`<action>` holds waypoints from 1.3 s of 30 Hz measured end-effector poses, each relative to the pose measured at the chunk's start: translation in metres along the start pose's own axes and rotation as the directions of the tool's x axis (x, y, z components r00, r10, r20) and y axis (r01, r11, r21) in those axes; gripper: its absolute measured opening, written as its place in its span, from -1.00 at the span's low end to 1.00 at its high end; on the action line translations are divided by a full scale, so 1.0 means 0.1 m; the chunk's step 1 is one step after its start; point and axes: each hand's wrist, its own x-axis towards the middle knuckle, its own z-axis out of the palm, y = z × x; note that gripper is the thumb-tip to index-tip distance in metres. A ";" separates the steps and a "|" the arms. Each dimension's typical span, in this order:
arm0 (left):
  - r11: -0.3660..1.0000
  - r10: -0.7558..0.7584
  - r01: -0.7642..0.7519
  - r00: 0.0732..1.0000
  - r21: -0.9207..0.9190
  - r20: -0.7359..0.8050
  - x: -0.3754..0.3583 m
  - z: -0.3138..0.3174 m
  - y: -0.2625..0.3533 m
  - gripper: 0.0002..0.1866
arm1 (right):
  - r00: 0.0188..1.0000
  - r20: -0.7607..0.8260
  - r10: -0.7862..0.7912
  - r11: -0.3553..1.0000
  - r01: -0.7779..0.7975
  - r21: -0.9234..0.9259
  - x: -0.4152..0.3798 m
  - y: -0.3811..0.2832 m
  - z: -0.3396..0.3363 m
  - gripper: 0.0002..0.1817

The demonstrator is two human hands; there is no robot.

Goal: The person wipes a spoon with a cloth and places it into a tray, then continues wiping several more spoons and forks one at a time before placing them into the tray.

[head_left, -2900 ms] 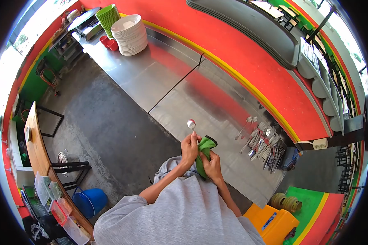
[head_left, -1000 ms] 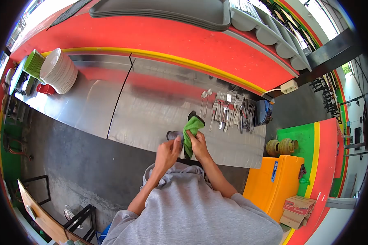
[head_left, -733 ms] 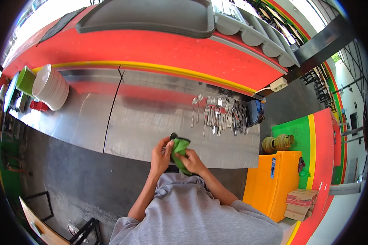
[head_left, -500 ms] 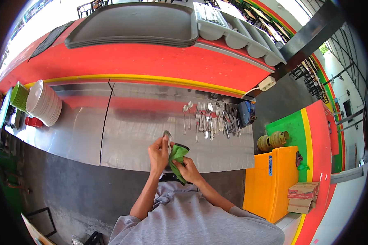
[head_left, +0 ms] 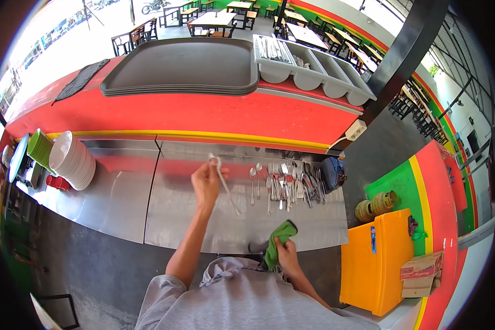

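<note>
Raised over the steel counter, my left hand (head_left: 205,181) is closed around the bowl end of a spoon (head_left: 226,190), whose handle slants down to the right. A green cloth (head_left: 277,242) is bunched in my right hand (head_left: 287,256) near the counter's front edge. On the counter, to the right of my left hand, several forks and spoons lie in a cutlery pile (head_left: 294,181). Two spoons (head_left: 255,181) lie side by side at the left of that pile.
Bowls (head_left: 71,162) and a red cup (head_left: 58,182) stand at the counter's left end. A blue pouch (head_left: 333,173) sits right of the cutlery. Dark trays (head_left: 181,66) and a grey cutlery holder (head_left: 319,71) rest on the red ledge. An orange cooler box (head_left: 374,264) stands at right.
My left hand has moved forward and up with the spoon, away from the cloth. My right hand has drawn back to the right, still holding the cloth. The view has tilted up.
</note>
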 end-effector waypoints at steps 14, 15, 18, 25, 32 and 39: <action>0.989 0.141 -0.120 0.950 -0.091 0.278 -0.11 0.85 0.28 -0.67 | 0.814 -0.123 -0.567 0.823 0.566 -0.051 0.27 -1.11 0.33 -0.83; 0.987 0.154 -0.132 0.950 -0.096 0.273 -0.09 0.94 0.40 -0.67 | 0.797 -0.127 -0.591 0.807 0.583 -0.094 0.29 -1.17 0.30 -0.84; 0.983 0.181 -0.159 0.926 -0.093 0.331 0.04 1.16 0.64 -0.66 | 0.703 -0.163 -0.692 0.721 0.660 -0.212 0.39 -1.34 0.22 -0.85; 0.945 0.319 -0.319 0.836 -0.078 0.446 0.47 1.93 1.24 -0.67 | 0.517 -0.253 -0.818 0.576 0.739 -0.349 0.76 -2.12 -0.12 -0.84; 0.902 0.174 -0.381 0.751 0.202 0.637 1.29 2.62 1.71 -0.66 | 0.486 -0.258 -0.835 0.548 0.779 -0.304 1.38 -2.96 -0.59 -0.83; 0.646 0.171 -0.617 0.691 0.449 0.703 2.08 3.04 1.60 -0.69 | 0.483 -0.218 -0.848 0.522 0.833 -0.186 2.17 -3.38 -0.93 -0.68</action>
